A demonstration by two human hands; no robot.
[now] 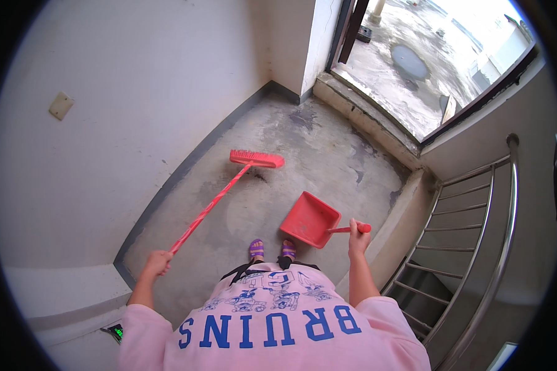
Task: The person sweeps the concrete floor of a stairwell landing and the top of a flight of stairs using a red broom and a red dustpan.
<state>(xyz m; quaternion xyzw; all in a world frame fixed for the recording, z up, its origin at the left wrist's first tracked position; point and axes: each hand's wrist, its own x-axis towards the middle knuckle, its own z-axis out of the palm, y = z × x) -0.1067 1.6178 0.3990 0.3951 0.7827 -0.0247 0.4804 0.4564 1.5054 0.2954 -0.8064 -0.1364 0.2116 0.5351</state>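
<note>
My left hand point(157, 263) grips the end of a long red-and-white striped broom handle. At its far end is the red broom head point(257, 159), tilted with its bristles facing away from me, over the floor near the left wall. I cannot tell whether the bristles touch the floor. My right hand point(359, 239) is closed around the short upright handle of a red plastic dustpan point(311, 218). The pan is in front of my right foot, its open side facing left, with a little grit inside. A dark patch point(261, 178) shows on the floor below the broom head.
The worn concrete floor point(204, 246) meets a white wall point(134, 116) with a grey painted skirting band. A raised sill point(366, 116) crosses the doorway at the upper right, with a wet outdoor surface beyond. On the right, a metal stair railing point(506, 195) stands beside a low ledge point(394, 213).
</note>
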